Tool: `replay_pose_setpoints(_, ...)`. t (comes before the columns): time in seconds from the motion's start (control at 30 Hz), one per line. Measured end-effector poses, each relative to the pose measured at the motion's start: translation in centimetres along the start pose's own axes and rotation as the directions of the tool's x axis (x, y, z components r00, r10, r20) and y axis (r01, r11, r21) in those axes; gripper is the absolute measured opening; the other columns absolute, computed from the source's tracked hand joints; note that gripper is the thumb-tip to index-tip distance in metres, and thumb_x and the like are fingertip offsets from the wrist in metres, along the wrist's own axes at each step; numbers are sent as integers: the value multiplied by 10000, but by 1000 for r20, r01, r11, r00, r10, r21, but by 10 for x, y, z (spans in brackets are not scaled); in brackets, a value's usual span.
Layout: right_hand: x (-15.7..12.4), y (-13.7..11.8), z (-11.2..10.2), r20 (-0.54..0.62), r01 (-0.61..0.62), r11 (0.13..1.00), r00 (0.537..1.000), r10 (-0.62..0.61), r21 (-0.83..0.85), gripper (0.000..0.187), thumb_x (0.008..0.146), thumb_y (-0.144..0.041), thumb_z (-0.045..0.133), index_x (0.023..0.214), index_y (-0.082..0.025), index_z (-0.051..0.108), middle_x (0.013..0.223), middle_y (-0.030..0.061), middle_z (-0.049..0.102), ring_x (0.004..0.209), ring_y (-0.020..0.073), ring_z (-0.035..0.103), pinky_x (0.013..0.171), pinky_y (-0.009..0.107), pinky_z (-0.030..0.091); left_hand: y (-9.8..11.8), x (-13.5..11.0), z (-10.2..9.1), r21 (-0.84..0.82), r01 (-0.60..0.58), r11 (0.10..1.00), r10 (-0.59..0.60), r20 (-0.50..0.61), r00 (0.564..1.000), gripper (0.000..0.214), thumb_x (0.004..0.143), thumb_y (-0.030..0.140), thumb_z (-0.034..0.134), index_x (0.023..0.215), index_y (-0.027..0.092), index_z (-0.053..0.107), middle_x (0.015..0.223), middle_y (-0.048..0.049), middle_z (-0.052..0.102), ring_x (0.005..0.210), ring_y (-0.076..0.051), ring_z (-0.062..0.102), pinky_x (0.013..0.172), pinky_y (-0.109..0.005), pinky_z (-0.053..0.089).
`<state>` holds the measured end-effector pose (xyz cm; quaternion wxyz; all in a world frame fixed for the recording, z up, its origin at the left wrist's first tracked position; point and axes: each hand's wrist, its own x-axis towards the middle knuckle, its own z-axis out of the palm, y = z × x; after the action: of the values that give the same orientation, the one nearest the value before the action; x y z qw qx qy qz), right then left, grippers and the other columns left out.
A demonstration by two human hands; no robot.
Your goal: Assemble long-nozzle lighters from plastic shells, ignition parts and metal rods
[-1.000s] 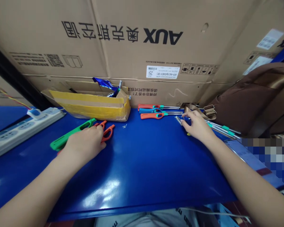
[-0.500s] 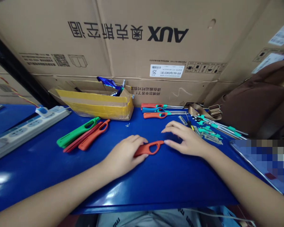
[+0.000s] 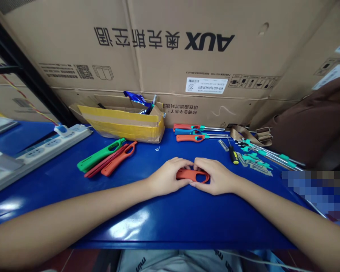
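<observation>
Between my hands, just above or on the blue table, is an orange lighter casing (image 3: 191,175) with a finger hole at its right end. My left hand (image 3: 170,176) wraps round its left part, and my right hand (image 3: 214,175) closes on the end with the hole. My fingertips almost meet above it. Left of them lie a green casing (image 3: 98,155), a dark red casing (image 3: 105,161) and another orange casing (image 3: 119,159). Behind my hands lie long-necked lighters (image 3: 189,138) in orange and blue with metal tubes.
A yellow-taped cardboard box (image 3: 124,124) stands at the back. A power strip (image 3: 39,155) runs along the left. To the right are a black and yellow screwdriver (image 3: 234,155), metal rods with green parts (image 3: 268,153), clear parts (image 3: 257,167) and a brown bag (image 3: 306,117).
My right hand has moved in and gone from open to closed on the casing's right end. The view has shifted slightly, and the screwdriver shows more fully.
</observation>
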<state>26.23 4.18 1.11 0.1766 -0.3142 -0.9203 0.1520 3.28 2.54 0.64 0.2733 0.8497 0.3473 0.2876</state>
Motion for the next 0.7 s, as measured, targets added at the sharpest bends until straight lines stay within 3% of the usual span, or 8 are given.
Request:
replay_pose_setpoints(0.27,5,17,1,-68,43,989,997,-34,138,293,851,-409,734,958,-220,537,923,36,659,802,187,619,713,299,463,-16,6,-8,-42,-85,996,85,3,996,433,803,137,711,1220,195,608,1200,-74,703,1094,-222,677,996,-367,531)
replay_pose_setpoints(0.53,4,15,-1,-136,106,994,985,-108,-18,261,873,-415,717,920,-201,575,886,68,669,773,211,615,685,321,462,-22,5,-7,-12,-85,996,85,-25,996,382,845,194,709,1212,208,604,1207,-66,709,1065,-225,694,966,-380,552)
replay_pose_setpoints(0.7,4,16,-7,-117,125,992,985,-128,-33,258,898,-407,707,995,-187,613,947,87,702,855,227,654,778,348,493,-21,6,-5,24,-72,997,73,-32,997,348,844,179,713,1180,197,623,1202,-67,714,1083,-228,689,975,-379,546)
